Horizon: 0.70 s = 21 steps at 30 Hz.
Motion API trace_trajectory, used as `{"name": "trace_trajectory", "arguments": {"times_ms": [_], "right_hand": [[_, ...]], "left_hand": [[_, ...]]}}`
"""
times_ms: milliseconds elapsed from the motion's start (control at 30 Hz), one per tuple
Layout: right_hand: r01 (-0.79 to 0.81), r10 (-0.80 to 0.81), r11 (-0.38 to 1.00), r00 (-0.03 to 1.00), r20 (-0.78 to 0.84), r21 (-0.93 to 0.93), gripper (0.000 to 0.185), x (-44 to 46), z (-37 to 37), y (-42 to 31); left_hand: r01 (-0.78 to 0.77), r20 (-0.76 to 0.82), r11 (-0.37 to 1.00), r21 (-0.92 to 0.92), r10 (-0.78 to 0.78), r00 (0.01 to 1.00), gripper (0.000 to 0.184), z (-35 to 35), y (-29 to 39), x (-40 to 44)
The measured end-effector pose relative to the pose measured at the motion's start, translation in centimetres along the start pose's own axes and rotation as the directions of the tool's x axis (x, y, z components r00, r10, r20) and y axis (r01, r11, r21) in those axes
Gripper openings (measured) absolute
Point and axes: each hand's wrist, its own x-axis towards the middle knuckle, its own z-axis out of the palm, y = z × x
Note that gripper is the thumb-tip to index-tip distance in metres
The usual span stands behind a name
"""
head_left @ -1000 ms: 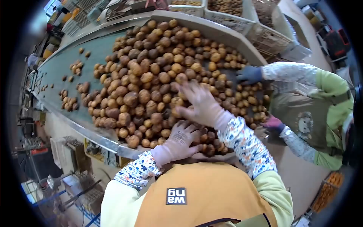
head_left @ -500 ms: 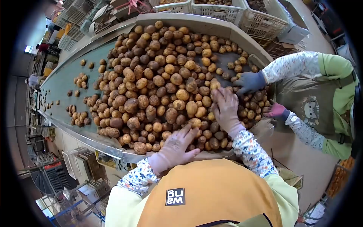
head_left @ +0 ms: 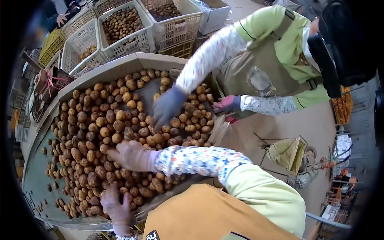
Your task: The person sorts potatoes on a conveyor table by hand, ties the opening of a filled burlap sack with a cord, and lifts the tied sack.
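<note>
Many round brown potatoes [head_left: 92, 179] lie heaped on a green belt table. My right hand [head_left: 131, 155], in a pale pinkish glove, rests over the middle of the heap, its fingers reaching left and touching potatoes; its fingertips are blurred. Nearer the front edge, my left hand [head_left: 116, 205], gloved alike, lies against the potatoes with thumb and fingers apart and nothing held. A co-worker's grey-blue gloved hand [head_left: 169, 107] is over the potatoes at the upper right of my right hand. The co-worker's other hand [head_left: 227, 105], in a pink glove, is by the table's right end.
Beyond the table's raised rim [head_left: 100, 72] stand plastic crates [head_left: 134, 41] with potatoes and a white box [head_left: 214, 18]. The co-worker [head_left: 280, 52] stands at the right end. A cloth sack on a frame [head_left: 285, 154] stands on the floor at right.
The view has swung right, bringing the co-worker and crates closer. My right hand has moved across the heap, fingers now pointing left. The co-worker's blue-gloved hand reaches further over the potatoes.
</note>
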Motion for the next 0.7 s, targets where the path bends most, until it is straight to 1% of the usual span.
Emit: {"name": "trace_trajectory", "arguments": {"times_ms": [33, 67, 100, 133, 167, 200, 233, 267, 300, 333, 367, 400, 433, 467, 500, 533, 567, 600, 633, 667, 700], "right_hand": [[0.244, -0.265, 0.964, 0.906, -0.331, -0.103, 0.035, -0.2, -2.7, 0.0], [0.414, -0.487, 0.870, 0.643, -0.592, -0.266, 0.034, 0.3, -5.9, 0.3], [0.452, -0.565, 0.822, 0.579, -0.588, -0.345, 0.027, 1.7, -9.2, 0.9], [0.342, -0.464, 0.885, 0.697, -0.547, -0.315, 0.021, 3.2, -13.3, 3.8], [0.253, -0.195, 0.888, 0.964, -0.183, 0.385, 0.022, 4.8, -14.6, 7.7], [-0.261, 0.127, 0.589, 0.965, 0.232, 0.765, 0.025, 6.4, -15.8, 11.6], [-0.360, 0.427, 0.896, 0.857, -0.288, 0.260, 0.027, 8.1, -17.1, 13.3], [-0.649, 0.247, 0.725, 0.558, -0.793, -0.231, 0.036, 9.0, -17.3, 14.2], [-0.545, 0.388, 0.814, 0.768, -0.510, -0.202, 0.052, 7.2, -18.0, 10.5], [-0.312, 0.163, 0.804, 0.934, -0.317, -0.507, 0.043, 4.9, -15.7, 8.3], [0.149, -0.143, 0.989, 0.902, -0.408, -0.018, 0.054, 0.8, -7.4, 6.6], [0.087, -0.059, 0.989, 0.974, -0.220, 0.120, 0.059, -2.0, -5.3, 5.1], [0.003, 0.000, 0.990, 1.000, -0.021, 0.144, 0.066, -4.1, -2.8, 4.9], [-0.070, 0.072, 0.993, 0.997, -0.019, 0.092, 0.073, -6.7, -0.9, 4.9], [-0.047, 0.054, 0.995, 0.996, 0.073, -0.093, 0.076, -8.6, -0.4, 6.1], [-0.159, 0.160, 0.984, 0.987, 0.006, -0.079, 0.075, -10.2, 0.1, 7.6], [-0.270, 0.267, 0.961, 0.963, -0.047, -0.060, 0.074, -11.2, 0.3, 8.9], [-0.448, 0.448, 0.894, 0.894, -0.025, -0.013, 0.070, -11.6, -0.2, 9.8], [-0.621, 0.622, 0.783, 0.783, -0.003, 0.020, 0.067, -11.6, -0.5, 9.7], [-0.517, 0.514, 0.856, 0.852, -0.103, -0.004, 0.065, -11.1, -0.8, 9.1], [-0.502, 0.500, 0.865, 0.861, -0.096, 0.002, 0.065, -10.0, -1.2, 7.5]], "left_hand": [[-0.032, 0.116, 0.998, 0.050, 0.026, 0.993, 0.069, 0.5, 0.1, -0.4], [-0.167, 0.285, 0.977, 0.130, 0.125, 0.950, 0.087, 1.3, 1.4, 0.4], [-0.205, 0.305, 0.926, 0.318, 0.105, 0.947, 0.096, 2.7, 2.3, 0.5], [-0.160, 0.339, 0.956, 0.245, 0.070, 0.938, 0.097, 3.1, 3.5, 1.5], [-0.110, 0.373, 0.978, 0.176, 0.037, 0.927, 0.098, 3.3, 4.4, 2.5], [-0.147, 0.399, 0.989, 0.018, 0.127, 0.908, 0.096, 4.4, 4.6, 3.0], [-0.178, 0.409, 0.974, -0.143, 0.222, 0.885, 0.095, 5.4, 5.1, 3.7], [-0.172, 0.479, 0.958, -0.228, 0.264, 0.837, 0.090, 6.1, 6.3, 4.1], [-0.323, 0.354, 0.917, -0.233, 0.389, 0.850, 0.079, 7.7, 7.1, 3.7], [-0.337, 0.356, 0.901, -0.273, 0.420, 0.835, 0.072, 7.7, 8.5, 4.7], [-0.286, 0.395, 0.913, -0.290, 0.387, 0.833, 0.065, 6.5, 8.5, 4.5], [-0.237, 0.402, 0.917, -0.322, 0.359, 0.842, 0.056, 5.6, 7.6, 4.7], [-0.182, 0.405, 0.917, -0.354, 0.326, 0.854, 0.047, 4.5, 6.5, 4.6], [-0.252, 0.146, 0.869, -0.426, 0.340, 0.929, 0.037, 2.7, 6.1, 4.5], [-0.309, 0.017, 0.897, -0.315, 0.331, 0.944, 0.035, 0.3, 5.2, 4.7], [-0.291, -0.071, 0.938, -0.188, 0.283, 0.957, 0.039, -1.4, 3.6, 5.0], [-0.159, -0.116, 0.987, 0.010, 0.159, 0.981, 0.049, -3.1, 2.5, 4.0], [0.008, -0.105, 0.932, 0.362, 0.032, 0.994, 0.069, -3.5, 1.6, 2.4], [0.121, -0.053, 0.905, 0.408, -0.108, 0.993, 0.079, -2.5, -0.3, 1.3], [0.130, -0.051, 0.897, 0.423, -0.120, 0.991, 0.080, -0.7, -0.3, 0.5], [0.141, -0.053, 0.886, 0.441, -0.132, 0.990, 0.082, 1.0, 0.8, 0.2]]}}
